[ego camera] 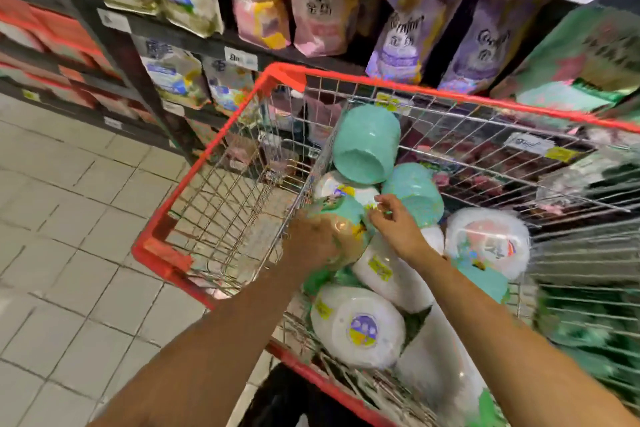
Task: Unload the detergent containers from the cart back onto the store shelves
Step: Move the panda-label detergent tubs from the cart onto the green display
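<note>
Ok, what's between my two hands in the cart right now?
One mint-green detergent container, in the head view. The left hand grips one side; the right hand is at the other.

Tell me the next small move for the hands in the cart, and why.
Probably lift the green-topped container straight up out of the cart. The left hand already grips its side, the right hand touches its top, and it still lies on the other containers below the rim.
</note>
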A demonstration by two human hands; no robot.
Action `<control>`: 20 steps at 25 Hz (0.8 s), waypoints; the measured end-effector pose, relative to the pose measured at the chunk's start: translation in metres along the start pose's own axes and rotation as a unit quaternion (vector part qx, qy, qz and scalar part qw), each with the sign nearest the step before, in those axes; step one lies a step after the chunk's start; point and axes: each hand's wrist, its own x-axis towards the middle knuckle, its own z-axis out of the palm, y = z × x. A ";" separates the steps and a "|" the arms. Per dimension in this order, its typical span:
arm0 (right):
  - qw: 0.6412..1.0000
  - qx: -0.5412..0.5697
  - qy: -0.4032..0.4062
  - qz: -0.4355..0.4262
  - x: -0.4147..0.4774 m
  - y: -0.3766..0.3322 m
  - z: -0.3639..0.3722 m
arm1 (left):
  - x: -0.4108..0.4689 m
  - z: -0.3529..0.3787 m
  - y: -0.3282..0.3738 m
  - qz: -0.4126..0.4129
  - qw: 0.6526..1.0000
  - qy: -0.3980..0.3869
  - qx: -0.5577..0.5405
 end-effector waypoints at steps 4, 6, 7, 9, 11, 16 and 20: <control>0.985 0.119 -0.100 0.080 0.033 0.017 0.017 | 0.012 0.026 -0.004 -0.003 0.990 0.109 -0.094; 0.985 0.116 -0.116 0.060 0.039 0.019 0.021 | 0.011 0.032 0.002 -0.013 0.974 0.157 -0.160; 0.988 0.094 -0.116 0.038 0.041 0.020 0.022 | 0.012 0.035 0.001 -0.011 0.969 0.169 -0.179; 0.993 0.028 -0.118 -0.009 0.038 0.015 0.022 | 0.013 0.038 -0.003 -0.022 0.962 0.170 -0.210; 0.993 0.003 -0.115 -0.004 0.033 0.011 0.020 | 0.012 0.038 -0.004 -0.040 0.959 0.162 -0.229; 0.994 0.064 -0.079 0.049 0.016 -0.008 0.012 | 0.007 0.040 -0.004 -0.060 0.935 0.167 -0.307; 0.998 0.040 -0.043 -0.017 0.001 -0.025 0.007 | -0.007 0.043 0.007 -0.043 0.915 0.192 -0.353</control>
